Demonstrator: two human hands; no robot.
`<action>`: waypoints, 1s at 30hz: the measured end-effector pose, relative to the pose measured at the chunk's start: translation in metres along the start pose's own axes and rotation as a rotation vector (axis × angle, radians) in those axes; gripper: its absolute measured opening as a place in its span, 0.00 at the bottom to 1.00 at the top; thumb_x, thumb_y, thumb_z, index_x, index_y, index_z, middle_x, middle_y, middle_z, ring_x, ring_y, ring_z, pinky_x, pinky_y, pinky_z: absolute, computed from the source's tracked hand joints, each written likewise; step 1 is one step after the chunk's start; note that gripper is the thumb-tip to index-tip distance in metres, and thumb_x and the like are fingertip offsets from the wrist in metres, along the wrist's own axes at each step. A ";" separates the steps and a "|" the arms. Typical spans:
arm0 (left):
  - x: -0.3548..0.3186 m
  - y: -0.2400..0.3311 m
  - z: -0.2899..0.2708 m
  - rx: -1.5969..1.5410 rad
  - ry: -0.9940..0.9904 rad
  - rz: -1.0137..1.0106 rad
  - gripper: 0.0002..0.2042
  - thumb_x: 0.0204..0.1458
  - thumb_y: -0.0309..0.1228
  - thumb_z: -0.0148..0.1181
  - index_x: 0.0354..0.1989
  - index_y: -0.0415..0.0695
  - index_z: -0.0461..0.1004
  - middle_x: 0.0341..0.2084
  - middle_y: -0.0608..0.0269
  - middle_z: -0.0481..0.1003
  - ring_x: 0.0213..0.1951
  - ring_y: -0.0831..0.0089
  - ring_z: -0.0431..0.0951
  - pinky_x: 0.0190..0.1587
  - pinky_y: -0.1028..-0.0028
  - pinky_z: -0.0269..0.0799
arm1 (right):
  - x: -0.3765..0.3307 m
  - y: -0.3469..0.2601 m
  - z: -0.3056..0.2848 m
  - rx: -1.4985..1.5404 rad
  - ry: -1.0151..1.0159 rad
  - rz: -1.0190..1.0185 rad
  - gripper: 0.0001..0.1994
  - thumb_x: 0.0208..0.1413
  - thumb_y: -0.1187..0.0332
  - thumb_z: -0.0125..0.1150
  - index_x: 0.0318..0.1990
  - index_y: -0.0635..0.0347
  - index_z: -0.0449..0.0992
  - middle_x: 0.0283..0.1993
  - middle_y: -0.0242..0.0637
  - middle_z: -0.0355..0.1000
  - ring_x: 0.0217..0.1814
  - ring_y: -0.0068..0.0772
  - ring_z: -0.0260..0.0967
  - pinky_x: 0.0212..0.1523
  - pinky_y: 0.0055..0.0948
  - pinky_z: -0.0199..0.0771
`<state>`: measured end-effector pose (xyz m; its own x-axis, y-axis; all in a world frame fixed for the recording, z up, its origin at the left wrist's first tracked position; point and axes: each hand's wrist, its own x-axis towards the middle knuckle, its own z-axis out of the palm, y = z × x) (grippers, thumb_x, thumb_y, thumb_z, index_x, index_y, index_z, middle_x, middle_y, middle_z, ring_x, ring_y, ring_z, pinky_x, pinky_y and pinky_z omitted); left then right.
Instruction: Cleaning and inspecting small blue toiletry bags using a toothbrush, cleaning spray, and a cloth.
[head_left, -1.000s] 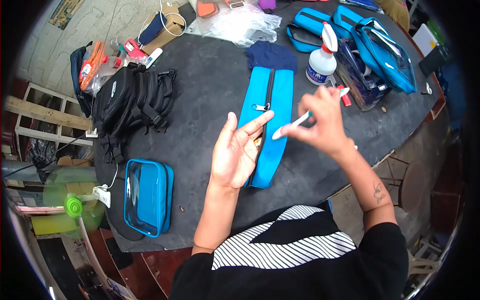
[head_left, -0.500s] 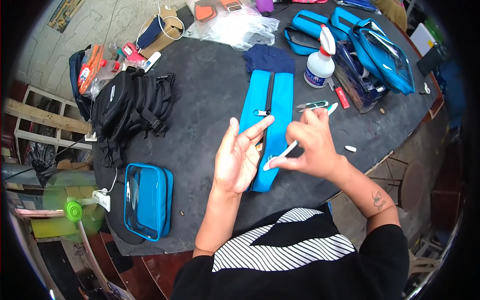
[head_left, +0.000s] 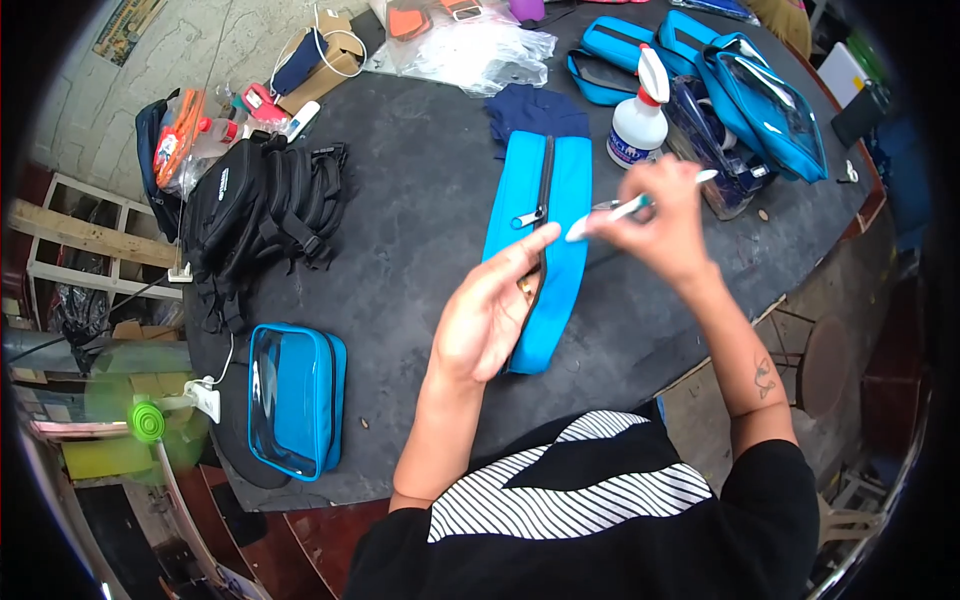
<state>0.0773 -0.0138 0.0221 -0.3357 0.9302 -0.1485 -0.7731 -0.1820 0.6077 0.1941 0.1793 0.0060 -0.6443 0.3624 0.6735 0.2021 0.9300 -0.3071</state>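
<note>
Surface opens left of blue pouch; spray bottle stands beyond, right. Left hand lies spread; right hand pinches white stick.

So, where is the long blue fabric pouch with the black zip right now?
Just right of centre in the head view, the pouch sits on the black table, left hand at its zip, crumpled navy cloth beyond.

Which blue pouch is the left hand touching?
The middle blue pouch, zipper up, left hand at its opening; the pouch at left and those upper right lie untouched.
</note>
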 end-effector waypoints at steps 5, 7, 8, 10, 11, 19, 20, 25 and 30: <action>-0.009 0.000 0.008 0.490 0.026 0.023 0.31 0.42 0.11 0.47 0.61 0.32 0.62 0.60 0.53 0.63 0.61 0.71 0.64 0.61 0.75 0.59 | 0.017 0.009 -0.031 0.534 -0.053 0.414 0.14 0.46 0.65 0.66 0.22 0.58 0.65 0.20 0.24 0.63 0.26 0.14 0.61 0.28 0.20 0.59; -0.002 -0.003 0.007 0.380 0.088 0.008 0.33 0.37 0.09 0.44 0.60 0.28 0.61 0.60 0.52 0.64 0.60 0.72 0.64 0.59 0.77 0.61 | -0.004 -0.019 -0.020 0.207 -0.132 0.073 0.16 0.41 0.64 0.70 0.20 0.57 0.65 0.20 0.29 0.62 0.26 0.26 0.59 0.31 0.29 0.57; 0.000 -0.002 0.003 0.381 0.091 0.007 0.33 0.37 0.09 0.44 0.60 0.28 0.61 0.60 0.52 0.64 0.60 0.72 0.64 0.59 0.77 0.61 | -0.012 -0.037 -0.017 0.202 -0.237 -0.074 0.17 0.39 0.62 0.71 0.20 0.56 0.65 0.20 0.30 0.60 0.27 0.31 0.58 0.33 0.31 0.55; 0.001 0.000 -0.003 0.030 0.031 -0.101 0.33 0.37 0.09 0.42 0.60 0.24 0.60 0.59 0.50 0.64 0.60 0.71 0.65 0.59 0.76 0.62 | -0.018 -0.025 -0.011 0.151 -0.205 0.006 0.19 0.37 0.58 0.73 0.20 0.55 0.66 0.20 0.30 0.59 0.28 0.32 0.57 0.35 0.33 0.54; 0.001 0.001 -0.005 0.096 0.043 -0.089 0.33 0.37 0.10 0.42 0.60 0.23 0.58 0.59 0.49 0.64 0.61 0.69 0.64 0.61 0.73 0.62 | -0.018 -0.019 -0.009 0.100 -0.175 0.083 0.21 0.35 0.55 0.75 0.20 0.54 0.66 0.20 0.29 0.58 0.29 0.34 0.56 0.37 0.34 0.52; 0.004 0.001 0.004 0.058 0.028 -0.134 0.33 0.38 0.10 0.41 0.61 0.24 0.57 0.60 0.48 0.63 0.48 0.81 0.71 0.44 0.86 0.68 | -0.011 -0.019 -0.006 0.042 -0.145 0.061 0.25 0.27 0.45 0.76 0.20 0.50 0.67 0.20 0.28 0.56 0.28 0.31 0.54 0.39 0.35 0.51; 0.003 -0.001 0.005 0.058 0.029 -0.137 0.33 0.38 0.10 0.41 0.61 0.24 0.57 0.60 0.48 0.63 0.48 0.81 0.71 0.44 0.86 0.68 | -0.021 -0.037 -0.008 0.166 -0.127 -0.013 0.25 0.28 0.46 0.76 0.19 0.50 0.64 0.20 0.28 0.57 0.28 0.31 0.53 0.38 0.35 0.50; 0.005 -0.005 -0.004 0.116 0.038 -0.096 0.34 0.36 0.09 0.41 0.60 0.24 0.58 0.61 0.47 0.62 0.58 0.72 0.66 0.51 0.78 0.70 | -0.008 -0.020 -0.013 0.025 -0.205 0.069 0.25 0.26 0.47 0.77 0.20 0.50 0.66 0.20 0.28 0.56 0.30 0.33 0.54 0.40 0.34 0.50; 0.005 0.000 0.005 0.112 0.035 -0.097 0.33 0.37 0.09 0.40 0.60 0.24 0.58 0.61 0.48 0.62 0.55 0.79 0.68 0.41 0.82 0.71 | -0.007 -0.014 -0.010 0.051 -0.159 0.112 0.26 0.26 0.46 0.76 0.19 0.50 0.65 0.20 0.28 0.56 0.30 0.33 0.54 0.40 0.34 0.49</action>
<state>0.0784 -0.0073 0.0256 -0.2819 0.9298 -0.2368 -0.7386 -0.0528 0.6720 0.2030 0.1648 0.0125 -0.7292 0.4451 0.5197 0.2436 0.8786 -0.4107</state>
